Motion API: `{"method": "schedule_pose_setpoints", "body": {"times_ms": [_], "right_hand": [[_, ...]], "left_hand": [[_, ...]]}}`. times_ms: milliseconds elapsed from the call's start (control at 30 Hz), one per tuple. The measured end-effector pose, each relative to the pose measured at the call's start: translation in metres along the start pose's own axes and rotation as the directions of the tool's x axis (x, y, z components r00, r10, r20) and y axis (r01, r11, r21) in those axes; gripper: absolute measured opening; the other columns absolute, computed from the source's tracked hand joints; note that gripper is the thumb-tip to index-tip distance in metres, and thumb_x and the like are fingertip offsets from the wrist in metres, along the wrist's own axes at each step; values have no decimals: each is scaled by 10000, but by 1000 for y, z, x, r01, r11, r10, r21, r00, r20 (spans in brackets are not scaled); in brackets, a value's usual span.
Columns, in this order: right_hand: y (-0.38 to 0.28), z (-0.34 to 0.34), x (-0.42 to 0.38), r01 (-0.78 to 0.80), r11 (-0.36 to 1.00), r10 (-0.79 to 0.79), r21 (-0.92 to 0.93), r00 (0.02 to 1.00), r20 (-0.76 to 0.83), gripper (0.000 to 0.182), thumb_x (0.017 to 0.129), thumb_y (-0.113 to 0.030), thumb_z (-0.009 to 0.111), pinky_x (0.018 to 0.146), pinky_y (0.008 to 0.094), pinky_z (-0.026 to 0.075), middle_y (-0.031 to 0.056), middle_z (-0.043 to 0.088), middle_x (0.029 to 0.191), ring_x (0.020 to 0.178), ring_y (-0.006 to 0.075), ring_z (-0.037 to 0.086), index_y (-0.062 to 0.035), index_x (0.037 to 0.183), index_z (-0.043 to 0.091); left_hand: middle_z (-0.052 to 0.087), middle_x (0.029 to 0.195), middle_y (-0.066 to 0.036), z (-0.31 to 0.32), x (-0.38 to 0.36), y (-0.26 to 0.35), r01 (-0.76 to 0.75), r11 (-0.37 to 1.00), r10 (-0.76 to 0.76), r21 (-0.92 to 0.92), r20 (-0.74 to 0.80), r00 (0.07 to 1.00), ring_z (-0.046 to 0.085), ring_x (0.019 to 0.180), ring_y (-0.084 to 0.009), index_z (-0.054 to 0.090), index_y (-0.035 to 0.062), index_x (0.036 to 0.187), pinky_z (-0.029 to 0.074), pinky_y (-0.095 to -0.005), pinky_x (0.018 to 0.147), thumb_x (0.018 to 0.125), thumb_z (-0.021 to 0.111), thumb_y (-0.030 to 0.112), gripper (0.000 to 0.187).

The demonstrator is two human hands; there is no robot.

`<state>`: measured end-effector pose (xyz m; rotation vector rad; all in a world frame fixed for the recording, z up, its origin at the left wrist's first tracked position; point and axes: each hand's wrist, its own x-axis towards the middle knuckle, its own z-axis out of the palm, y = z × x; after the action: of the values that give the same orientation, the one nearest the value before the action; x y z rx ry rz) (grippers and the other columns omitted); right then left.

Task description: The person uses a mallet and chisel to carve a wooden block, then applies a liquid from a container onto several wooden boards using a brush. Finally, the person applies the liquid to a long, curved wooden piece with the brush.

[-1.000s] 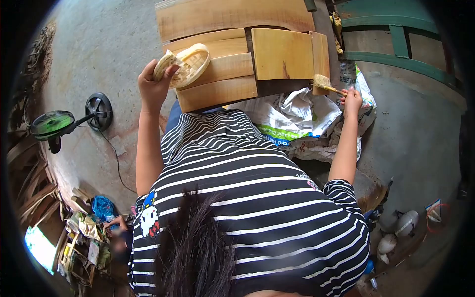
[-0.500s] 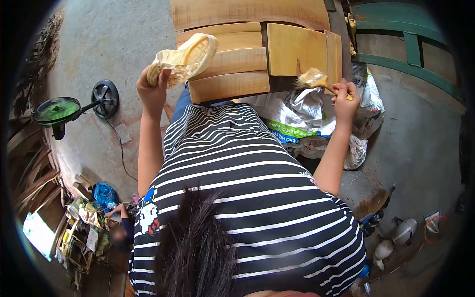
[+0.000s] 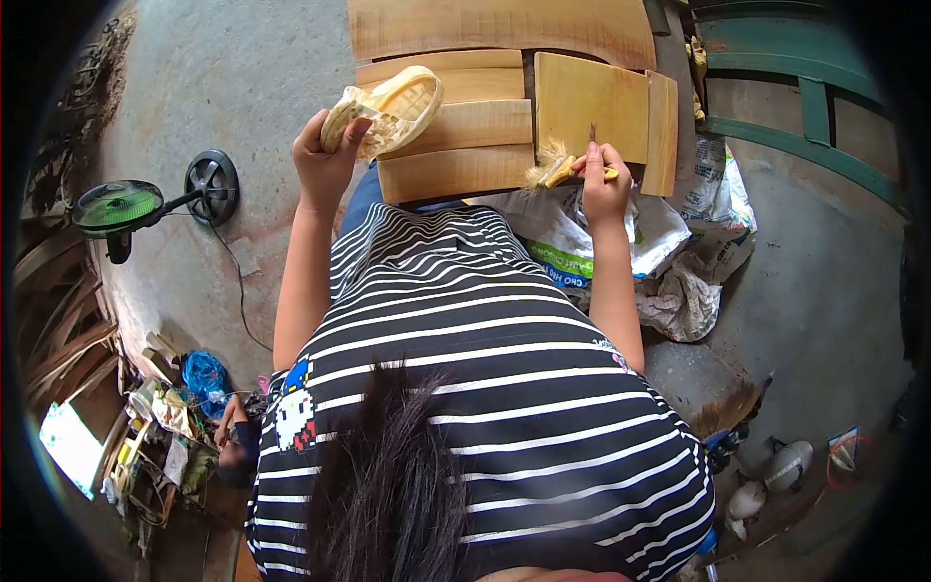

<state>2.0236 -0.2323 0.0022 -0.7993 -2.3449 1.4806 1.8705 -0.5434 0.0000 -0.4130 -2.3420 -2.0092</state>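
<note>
My left hand [image 3: 328,155] is closed round one end of a cream-coloured, sandal-like object [image 3: 405,105], held above the left edge of the wooden boards. Its far end has an open, strap-like loop. My right hand [image 3: 605,184] grips the handle of a yellow brush [image 3: 557,175], whose pale bristles point left. The brush is over the near edge of the boards, apart from the cream object. Under both hands lie flat wooden boards [image 3: 592,107] set side by side.
A fan [image 3: 118,206] with a round base [image 3: 211,188] stands at the left. White printed sacks [image 3: 669,233] lie right of my lap. Green metal framing [image 3: 813,109] is at the upper right. Another person [image 3: 236,441] is at the lower left, beside a blue bag [image 3: 204,378].
My right hand has moved left with the brush, closer to the cream object. My left hand and the cream object have shifted slightly right in view.
</note>
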Motion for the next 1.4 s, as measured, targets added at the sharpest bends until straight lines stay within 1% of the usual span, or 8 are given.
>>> {"method": "schedule_pose_setpoints", "body": {"times_ms": [300,433,567,633,700,833,1000,1400], "right_hand": [[-7,-15,-10,-202,923,161,327,976,148,421,979,-240,401,517,245,376,57,529,550,523,108,479,-26,625,477],[-37,-18,-12,-65,929,62,365,998,20,416,982,-243,393,526,231,372,58,524,561,534,104,485,-28,633,459],[-11,3,-16,-155,977,128,145,975,182,410,959,-281,445,508,264,389,44,526,542,517,122,498,-15,651,502],[1,7,-22,-276,938,335,-211,882,333,385,954,-295,460,506,259,381,25,522,536,503,100,480,-22,691,525],[5,5,-30,-227,915,344,-333,872,349,417,933,-338,464,533,351,425,95,554,536,518,213,560,-8,694,555],[-6,-3,-31,-325,928,364,-183,894,262,394,927,-310,478,537,352,422,97,545,534,534,222,562,-4,687,544],[13,17,-22,-200,793,379,-575,901,210,200,799,-281,585,743,404,511,128,679,895,871,327,642,-145,906,684],[26,59,-26,-155,563,450,-812,881,144,230,827,-288,613,733,427,524,143,677,931,876,315,660,-112,975,612]], "left_hand": [[552,685,47,5,5,6,2,999,-4,-34,-57,998,444,626,-25,629,-12,833,390,-179,549,810,727,131,175],[561,681,44,6,7,-1,-4,1000,4,-2,-19,1000,450,623,-23,638,-5,840,393,-180,547,807,730,134,169],[536,639,41,17,9,2,-20,997,20,76,4,1000,435,597,-24,636,2,815,385,-183,530,802,736,143,173],[533,630,40,22,9,7,-15,996,10,87,49,999,431,591,-24,634,0,807,382,-185,525,802,736,146,178],[530,622,38,23,11,6,-12,994,4,105,80,997,428,585,-25,631,-1,798,379,-186,520,802,736,149,184],[558,652,27,18,10,7,9,996,-13,86,47,999,440,599,-26,628,-6,801,387,-189,527,806,732,148,186],[570,676,26,21,8,10,6,997,-8,77,27,1000,451,617,-26,634,-12,825,398,-191,540,811,726,141,179],[559,679,39,19,9,8,23,995,-28,102,49,998,460,627,-27,638,-8,827,403,-192,551,808,729,139,174]]}}
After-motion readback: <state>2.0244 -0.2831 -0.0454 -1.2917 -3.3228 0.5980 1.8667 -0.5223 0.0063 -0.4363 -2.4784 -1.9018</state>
